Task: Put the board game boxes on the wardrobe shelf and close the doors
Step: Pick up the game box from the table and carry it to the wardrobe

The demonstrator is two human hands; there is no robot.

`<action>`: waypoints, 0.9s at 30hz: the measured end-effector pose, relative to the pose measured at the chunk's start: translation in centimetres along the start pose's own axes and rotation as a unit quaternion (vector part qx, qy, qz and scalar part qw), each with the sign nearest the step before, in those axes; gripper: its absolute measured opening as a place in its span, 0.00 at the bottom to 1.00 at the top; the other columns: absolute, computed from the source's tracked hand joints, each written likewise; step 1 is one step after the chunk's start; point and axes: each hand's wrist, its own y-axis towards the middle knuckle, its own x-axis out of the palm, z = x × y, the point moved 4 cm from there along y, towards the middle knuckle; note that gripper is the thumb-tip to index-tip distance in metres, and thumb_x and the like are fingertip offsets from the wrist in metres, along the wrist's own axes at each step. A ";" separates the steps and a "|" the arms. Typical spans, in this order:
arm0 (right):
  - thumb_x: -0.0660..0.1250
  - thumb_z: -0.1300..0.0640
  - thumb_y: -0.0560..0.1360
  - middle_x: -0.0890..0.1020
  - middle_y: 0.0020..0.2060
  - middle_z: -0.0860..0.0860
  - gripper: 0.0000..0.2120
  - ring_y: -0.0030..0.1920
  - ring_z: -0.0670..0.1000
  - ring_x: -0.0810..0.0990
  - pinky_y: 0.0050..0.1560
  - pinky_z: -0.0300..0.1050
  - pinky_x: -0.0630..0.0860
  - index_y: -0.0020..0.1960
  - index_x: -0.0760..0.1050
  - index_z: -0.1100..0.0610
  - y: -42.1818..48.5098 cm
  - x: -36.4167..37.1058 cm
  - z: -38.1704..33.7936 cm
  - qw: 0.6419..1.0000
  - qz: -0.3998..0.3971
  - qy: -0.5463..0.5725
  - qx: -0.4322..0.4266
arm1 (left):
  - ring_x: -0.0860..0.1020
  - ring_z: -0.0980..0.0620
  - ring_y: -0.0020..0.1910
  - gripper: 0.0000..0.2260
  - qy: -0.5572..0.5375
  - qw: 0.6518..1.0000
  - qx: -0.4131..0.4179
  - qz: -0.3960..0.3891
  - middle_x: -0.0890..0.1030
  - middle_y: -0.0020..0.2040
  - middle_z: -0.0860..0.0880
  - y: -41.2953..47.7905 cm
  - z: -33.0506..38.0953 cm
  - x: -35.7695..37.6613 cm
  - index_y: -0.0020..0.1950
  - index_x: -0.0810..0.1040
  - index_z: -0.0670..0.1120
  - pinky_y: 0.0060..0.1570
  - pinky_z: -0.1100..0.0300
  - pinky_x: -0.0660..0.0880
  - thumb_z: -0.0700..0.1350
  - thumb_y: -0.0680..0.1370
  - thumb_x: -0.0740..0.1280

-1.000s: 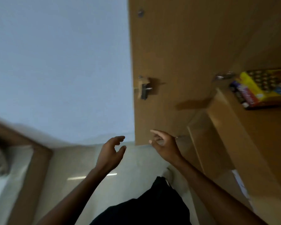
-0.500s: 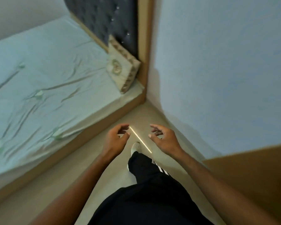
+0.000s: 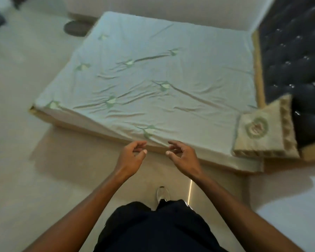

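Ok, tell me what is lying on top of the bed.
On the bed lie a wrinkled pale sheet and one cushion by the headboard. No boxes show. Whatever is under the cushion is hidden.

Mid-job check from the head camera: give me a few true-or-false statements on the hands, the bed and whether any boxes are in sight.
1. The left hand holds a board game box. False: it holds nothing, with its fingers loosely curled.
2. The right hand is empty. True.
3. A cushion sits on the bed next to the dark tufted headboard. True.
4. The open wardrobe fills the view. False: no wardrobe shows, and the bed takes up most of the frame.
5. Board game boxes lie on the bed. False: only the cushion is on it.
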 end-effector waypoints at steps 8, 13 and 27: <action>0.72 0.55 0.73 0.82 0.49 0.47 0.19 0.47 0.44 0.81 0.48 0.35 0.77 0.64 0.77 0.51 11.6 12.6 -10.1 0.976 -0.173 -0.072 -0.110 | 0.79 0.60 0.52 0.13 -0.090 0.970 -0.109 0.200 0.82 0.53 0.56 1.2 -7.3 -13.0 0.62 0.79 0.51 0.47 0.70 0.74 0.42 0.77 0.68; 0.72 0.53 0.73 0.82 0.50 0.46 0.19 0.47 0.42 0.81 0.47 0.35 0.77 0.64 0.76 0.50 17.2 23.8 -16.8 0.942 -0.270 -0.114 -0.164 | 0.79 0.59 0.53 0.13 -0.138 0.931 -0.147 0.304 0.82 0.53 0.57 2.2 -12.6 -23.0 0.61 0.79 0.51 0.48 0.69 0.75 0.42 0.77 0.68; 0.71 0.54 0.73 0.81 0.48 0.47 0.19 0.45 0.41 0.80 0.45 0.31 0.76 0.64 0.76 0.51 27.2 56.0 -36.9 0.868 -0.404 -0.150 -0.245 | 0.80 0.59 0.45 0.11 -0.171 0.839 -0.211 0.472 0.83 0.49 0.54 4.8 -25.3 -52.4 0.56 0.81 0.50 0.42 0.75 0.74 0.40 0.75 0.69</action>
